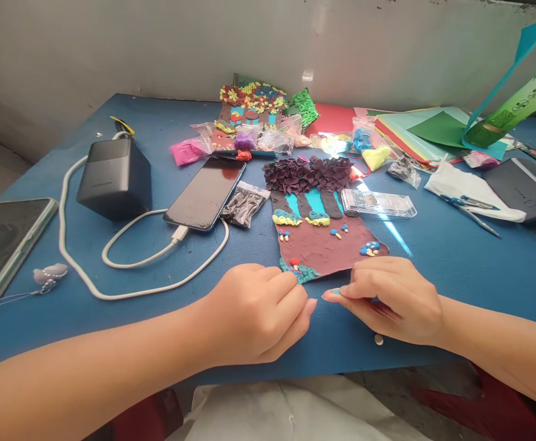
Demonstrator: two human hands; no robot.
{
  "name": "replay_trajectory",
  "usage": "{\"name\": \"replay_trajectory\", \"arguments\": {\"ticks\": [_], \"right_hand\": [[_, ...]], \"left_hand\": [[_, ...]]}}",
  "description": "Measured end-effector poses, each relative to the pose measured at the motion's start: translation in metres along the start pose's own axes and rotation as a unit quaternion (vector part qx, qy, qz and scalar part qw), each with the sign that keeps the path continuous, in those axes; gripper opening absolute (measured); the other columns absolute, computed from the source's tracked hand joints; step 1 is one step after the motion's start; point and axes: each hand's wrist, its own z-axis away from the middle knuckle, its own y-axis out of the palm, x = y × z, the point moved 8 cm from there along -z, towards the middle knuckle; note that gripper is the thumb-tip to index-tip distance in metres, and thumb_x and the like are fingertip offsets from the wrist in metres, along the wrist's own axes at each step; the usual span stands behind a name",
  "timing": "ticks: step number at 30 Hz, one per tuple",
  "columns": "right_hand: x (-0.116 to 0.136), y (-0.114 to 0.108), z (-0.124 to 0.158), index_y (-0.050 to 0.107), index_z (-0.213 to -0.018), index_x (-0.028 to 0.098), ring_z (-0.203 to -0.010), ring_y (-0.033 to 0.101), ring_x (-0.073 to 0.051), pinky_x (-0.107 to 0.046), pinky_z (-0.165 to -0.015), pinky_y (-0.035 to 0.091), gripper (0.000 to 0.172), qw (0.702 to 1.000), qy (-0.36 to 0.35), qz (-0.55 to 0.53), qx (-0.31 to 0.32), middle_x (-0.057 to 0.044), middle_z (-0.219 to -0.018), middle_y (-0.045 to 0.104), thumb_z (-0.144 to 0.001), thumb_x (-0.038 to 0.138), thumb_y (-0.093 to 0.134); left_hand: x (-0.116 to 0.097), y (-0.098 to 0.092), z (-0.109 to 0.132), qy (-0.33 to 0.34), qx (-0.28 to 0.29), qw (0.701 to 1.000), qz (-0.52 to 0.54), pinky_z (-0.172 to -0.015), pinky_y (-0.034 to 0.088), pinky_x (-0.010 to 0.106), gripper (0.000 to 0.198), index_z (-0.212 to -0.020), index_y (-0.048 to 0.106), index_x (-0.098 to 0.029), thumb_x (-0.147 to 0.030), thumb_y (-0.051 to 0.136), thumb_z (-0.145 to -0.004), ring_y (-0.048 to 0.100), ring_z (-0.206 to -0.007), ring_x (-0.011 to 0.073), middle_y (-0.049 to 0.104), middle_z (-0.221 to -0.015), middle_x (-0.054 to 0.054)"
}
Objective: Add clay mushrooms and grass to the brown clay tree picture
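My left hand (263, 312) is closed, its fingers curled in near the lower left corner of a clay picture (318, 248); whatever it may hold is hidden. Opposite it, my right hand (389, 300) pinches a small bit of teal clay (335, 291) between thumb and fingers, just below the picture's lower edge. The picture has a maroon clay ground, dark brown trunks and a dark purple ruffled top (309, 174). Small blue, red and cream mushrooms dot the ground, and a teal patch (311, 271) fills the corner beside my left hand.
A phone (206, 193) on a white cable (125, 265) lies left of the picture, near a black charger block (114, 177). Bags of clay, such as a pink one (189, 150), and a second clay picture (252, 110) are behind. A clear plastic case (380, 203) is at right.
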Motion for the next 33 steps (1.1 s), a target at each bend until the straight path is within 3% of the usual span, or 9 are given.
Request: {"name": "replay_trajectory", "arguments": {"ticks": [4, 9, 13, 15, 18, 23, 33], "right_hand": [[-0.004, -0.001, -0.002, 0.053, -0.090, 0.017, -0.056, 0.048, -0.010, -0.022, -0.053, 0.039, 0.008, 0.998, 0.028, 0.049, -0.010, 0.003, -0.063, 0.055, -0.092, 0.022, 0.060], [-0.003, 0.000, -0.002, 0.055, -0.114, 0.010, -0.067, 0.058, -0.016, -0.027, -0.061, 0.048, 0.035, 0.993, 0.046, 0.112, 0.004, -0.005, -0.073, 0.062, -0.093, 0.038, 0.055], [0.004, 0.001, 0.004, 0.052, -0.126, 0.005, -0.047, 0.049, -0.012, -0.025, -0.048, 0.038, 0.040, 0.981, 0.076, 0.175, 0.019, 0.002, -0.054, 0.054, -0.096, 0.033, 0.049], [0.004, 0.007, 0.010, 0.045, -0.135, 0.003, -0.037, 0.038, -0.009, -0.023, -0.041, 0.031, 0.046, 0.976, 0.129, 0.160, 0.064, 0.008, -0.045, 0.046, -0.099, 0.031, 0.043], [0.009, 0.017, 0.018, 0.028, -0.145, -0.003, -0.033, 0.034, -0.008, -0.021, -0.037, 0.029, 0.055, 0.970, 0.170, 0.113, 0.129, 0.011, -0.042, 0.044, -0.101, 0.030, 0.037], [0.013, 0.021, 0.023, 0.033, -0.141, -0.007, -0.031, 0.035, -0.009, -0.021, -0.036, 0.029, 0.056, 0.965, 0.163, 0.149, 0.144, 0.010, -0.040, 0.040, -0.101, 0.033, 0.035], [0.016, 0.022, 0.025, 0.048, -0.130, -0.006, -0.033, 0.039, -0.010, -0.021, -0.037, 0.030, 0.050, 0.963, 0.154, 0.165, 0.145, 0.009, -0.040, 0.037, -0.100, 0.033, 0.036]], "left_hand": [[-0.001, 0.000, 0.002, 0.004, -0.013, 1.000, -0.010, -0.046, 0.034, 0.028, 0.034, -0.060, 0.056, -0.017, -0.018, 0.045, -0.092, 0.044, -0.047, 0.0122, 0.050, -0.052, 0.000], [-0.003, 0.005, 0.006, 0.002, -0.029, 1.000, -0.010, -0.043, 0.026, 0.031, 0.038, -0.054, 0.051, -0.018, -0.019, 0.044, -0.092, 0.039, -0.044, 0.0124, 0.044, -0.049, -0.001], [-0.004, -0.001, 0.004, 0.006, -0.029, 0.999, -0.017, -0.043, 0.033, 0.029, 0.034, -0.059, 0.057, -0.017, -0.018, 0.046, -0.091, 0.046, -0.046, 0.0130, 0.052, -0.051, 0.000], [-0.006, -0.002, 0.002, 0.017, -0.018, 0.999, -0.025, -0.043, 0.037, 0.028, 0.030, -0.063, 0.061, -0.015, -0.017, 0.047, -0.090, 0.051, -0.047, 0.0133, 0.056, -0.053, 0.001], [-0.009, -0.003, 0.001, 0.025, -0.009, 0.998, -0.049, -0.041, 0.038, 0.027, 0.024, -0.076, 0.066, -0.011, -0.017, 0.048, -0.090, 0.052, -0.046, 0.0126, 0.057, -0.055, 0.001], [-0.011, 0.005, 0.004, 0.027, 0.018, 0.997, -0.077, -0.037, 0.037, 0.027, 0.025, -0.100, 0.068, -0.003, -0.018, 0.051, -0.089, 0.053, -0.044, 0.0129, 0.057, -0.055, 0.000], [-0.012, 0.011, 0.005, 0.020, 0.038, 0.997, -0.068, -0.038, 0.039, 0.027, 0.025, -0.101, 0.069, -0.005, -0.018, 0.050, -0.091, 0.053, -0.045, 0.0128, 0.058, -0.056, 0.000]]}}
